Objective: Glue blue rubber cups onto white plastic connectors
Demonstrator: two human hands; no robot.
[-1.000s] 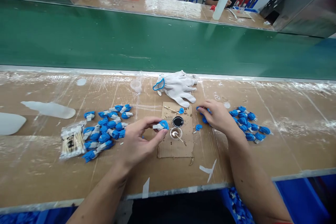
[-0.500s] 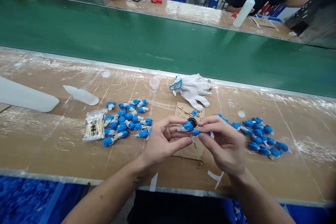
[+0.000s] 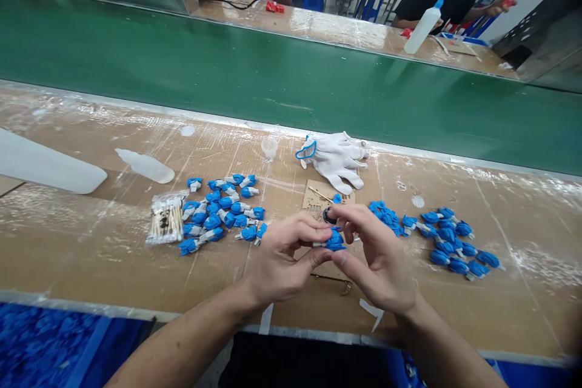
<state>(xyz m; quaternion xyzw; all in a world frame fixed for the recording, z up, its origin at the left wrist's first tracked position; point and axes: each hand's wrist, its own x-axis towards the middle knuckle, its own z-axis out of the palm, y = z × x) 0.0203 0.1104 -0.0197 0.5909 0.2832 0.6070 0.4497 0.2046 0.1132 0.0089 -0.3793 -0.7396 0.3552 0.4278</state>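
A small blue-and-grey plastic part point(image 3: 335, 240) is held between my hands above a cardboard piece point(image 3: 313, 192). My left hand point(image 3: 288, 254) pinches its grey end with thumb and fingers. From the other side, my right hand point(image 3: 382, 254) grips the blue end, its thumb below and fingertips above. Just behind the right fingertips is a black round container point(image 3: 328, 215), partly covered. On the cardboard lie a cotton swab point(image 3: 321, 194) and a little blue piece point(image 3: 337, 199). To the right of it sits a pile of small blue pieces point(image 3: 385, 217).
Blue-and-grey parts form a left group point(image 3: 218, 212) and a right group point(image 3: 450, 239). A bag of cotton swabs point(image 3: 166, 219), white gloves point(image 3: 336, 157) and a translucent bottle point(image 3: 145, 165) lie on the table. Beyond runs a green belt point(image 3: 273, 73), with co-workers behind it.
The small blue piece in my right hand has come against the part in my left, and both hands now grip them together. The pile by my right hand shows more fully.
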